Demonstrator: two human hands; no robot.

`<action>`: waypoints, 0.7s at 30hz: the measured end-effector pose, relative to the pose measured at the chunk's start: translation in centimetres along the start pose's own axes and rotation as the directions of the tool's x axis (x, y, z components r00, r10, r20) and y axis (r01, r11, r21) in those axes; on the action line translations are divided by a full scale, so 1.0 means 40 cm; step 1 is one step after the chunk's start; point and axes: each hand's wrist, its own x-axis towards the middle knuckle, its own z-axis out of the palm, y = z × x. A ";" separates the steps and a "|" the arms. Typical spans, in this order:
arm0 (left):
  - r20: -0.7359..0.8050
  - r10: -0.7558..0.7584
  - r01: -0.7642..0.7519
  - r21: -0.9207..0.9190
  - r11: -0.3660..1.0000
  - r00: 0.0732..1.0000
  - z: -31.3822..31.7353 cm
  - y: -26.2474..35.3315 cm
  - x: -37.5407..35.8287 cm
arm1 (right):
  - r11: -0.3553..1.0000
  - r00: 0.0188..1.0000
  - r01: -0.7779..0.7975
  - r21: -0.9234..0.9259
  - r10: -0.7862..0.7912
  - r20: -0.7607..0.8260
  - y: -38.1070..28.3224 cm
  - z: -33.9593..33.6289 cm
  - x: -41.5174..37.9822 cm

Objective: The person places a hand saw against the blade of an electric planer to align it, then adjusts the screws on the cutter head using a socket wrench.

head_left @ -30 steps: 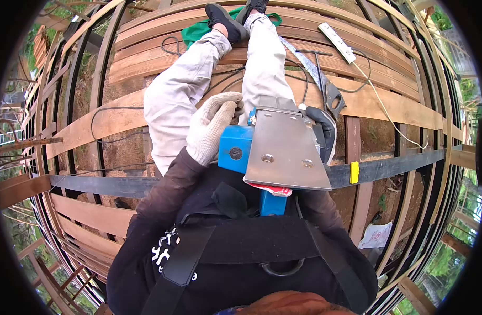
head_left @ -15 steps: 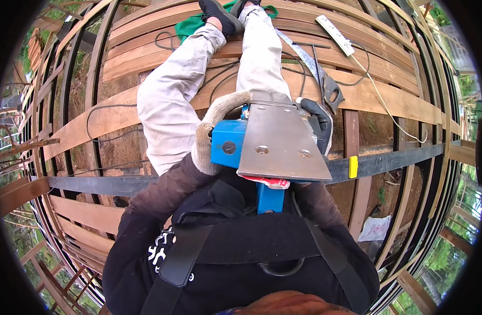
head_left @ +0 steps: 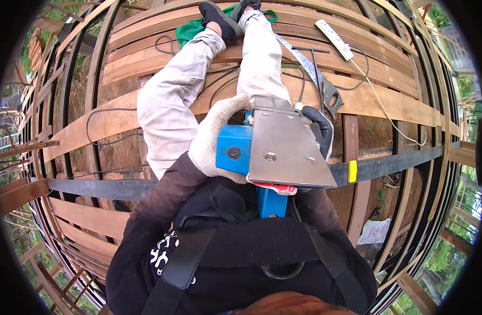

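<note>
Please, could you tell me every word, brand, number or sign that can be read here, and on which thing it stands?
No text can be read with certainty.
White letters on the black top: partly hidden by a strap, unreadable.
Reddish print on the white sheet: too blurred.
Red-and-white piece under the tool: marks too small.

Single view, head-worn. Lens sits close above the wearer's torso [head_left: 241, 283], aimed steeply down and somewhat forward along the legs [head_left: 170, 100]; shoes [head_left: 220, 22] lie near the top edge, farthest along the body. Blue-and-metal tool [head_left: 290, 147] near mid-frame, close range, between left hand [head_left: 212, 134] and right hand [head_left: 320, 126]. Field very wide, round, corners black; boards [head_left: 141, 39] bow outward, greenery [head_left: 451, 278] at both sides.
</note>
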 end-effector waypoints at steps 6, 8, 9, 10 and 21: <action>0.133 -0.001 -0.033 0.251 0.967 0.991 -0.022 0.063 0.040 | 0.999 0.999 0.025 0.029 -0.026 0.025 -0.015 0.002 0.005; 0.184 0.045 -0.107 0.343 0.933 0.982 -0.027 0.069 0.048 | 0.999 1.000 0.024 0.033 -0.024 0.020 -0.011 0.003 0.003; 0.201 0.066 -0.136 0.360 0.923 0.977 -0.031 0.067 0.054 | 0.999 0.999 0.028 0.036 -0.029 0.022 -0.012 0.003 0.005; 0.218 0.086 -0.165 0.375 0.912 0.972 -0.034 0.065 0.059 | 0.999 0.999 0.029 0.040 -0.030 0.022 -0.011 0.006 0.003; 0.376 0.070 -0.228 0.394 0.890 0.924 -0.052 0.067 0.081 | 0.994 0.997 0.063 0.092 -0.067 0.044 -0.026 0.007 0.005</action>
